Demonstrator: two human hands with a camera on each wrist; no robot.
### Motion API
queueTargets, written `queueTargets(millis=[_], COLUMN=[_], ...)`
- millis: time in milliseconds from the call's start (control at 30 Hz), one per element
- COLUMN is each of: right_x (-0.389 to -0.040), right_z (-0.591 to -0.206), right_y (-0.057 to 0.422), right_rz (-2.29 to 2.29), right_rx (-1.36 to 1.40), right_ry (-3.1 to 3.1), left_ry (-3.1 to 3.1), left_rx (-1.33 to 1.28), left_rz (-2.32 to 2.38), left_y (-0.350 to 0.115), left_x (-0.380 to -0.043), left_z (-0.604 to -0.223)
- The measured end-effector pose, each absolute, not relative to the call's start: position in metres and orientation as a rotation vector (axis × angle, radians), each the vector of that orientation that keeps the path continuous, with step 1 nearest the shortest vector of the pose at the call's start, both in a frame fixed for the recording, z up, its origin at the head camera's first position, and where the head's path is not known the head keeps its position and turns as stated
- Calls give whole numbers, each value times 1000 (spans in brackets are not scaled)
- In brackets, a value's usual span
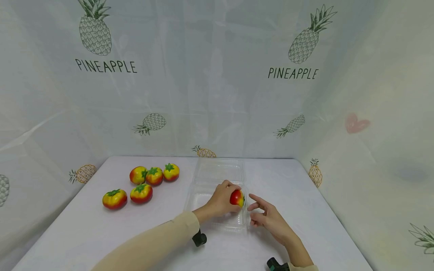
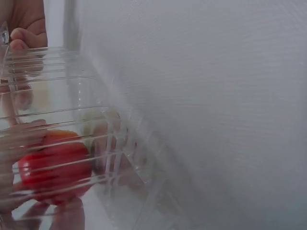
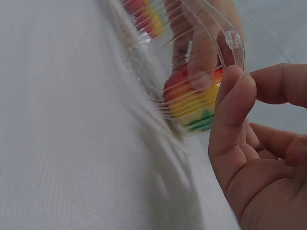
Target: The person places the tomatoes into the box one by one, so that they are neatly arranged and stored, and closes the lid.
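A clear plastic clamshell box (image 1: 217, 225) lies on the table with its lid (image 1: 218, 169) folded back to the far side. Inside the box's right part, my left hand (image 1: 222, 199) grips a red and yellow persimmon (image 1: 237, 197), its green leafy top facing right. Through the ribbed plastic, the same persimmon (image 2: 57, 167) shows red in the left wrist view. My right hand (image 1: 271, 220) is beside the box's right edge, thumb and forefinger apart. In the right wrist view its fingertips (image 3: 235, 91) appear close to the rim; contact cannot be told.
Several more persimmons (image 1: 141, 193) sit in a loose group left of the box on the white table (image 1: 78, 241). A white curtain (image 1: 203, 82) printed with pineapples stands behind and at both sides. Another red and yellow patch (image 3: 144, 17) shows through the plastic.
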State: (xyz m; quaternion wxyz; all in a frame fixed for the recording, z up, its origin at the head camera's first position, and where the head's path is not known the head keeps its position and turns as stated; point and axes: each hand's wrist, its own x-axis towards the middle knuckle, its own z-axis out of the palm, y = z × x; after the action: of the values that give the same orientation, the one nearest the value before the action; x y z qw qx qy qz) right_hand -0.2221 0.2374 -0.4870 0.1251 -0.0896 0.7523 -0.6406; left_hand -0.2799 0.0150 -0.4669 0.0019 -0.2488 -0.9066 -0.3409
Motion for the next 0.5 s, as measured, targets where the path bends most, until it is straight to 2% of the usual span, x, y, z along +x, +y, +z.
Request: queueTargets(millis=[500], right_x=[-221], right_z=[-486], right_y=[237], right_rz=[-1863], right_rx=[-267], right_ry=[2199], left_ry=[-2856], left_rx=[-788], left_rz=[-978], left_y=[12], left_x=[-280], left_z=[-469])
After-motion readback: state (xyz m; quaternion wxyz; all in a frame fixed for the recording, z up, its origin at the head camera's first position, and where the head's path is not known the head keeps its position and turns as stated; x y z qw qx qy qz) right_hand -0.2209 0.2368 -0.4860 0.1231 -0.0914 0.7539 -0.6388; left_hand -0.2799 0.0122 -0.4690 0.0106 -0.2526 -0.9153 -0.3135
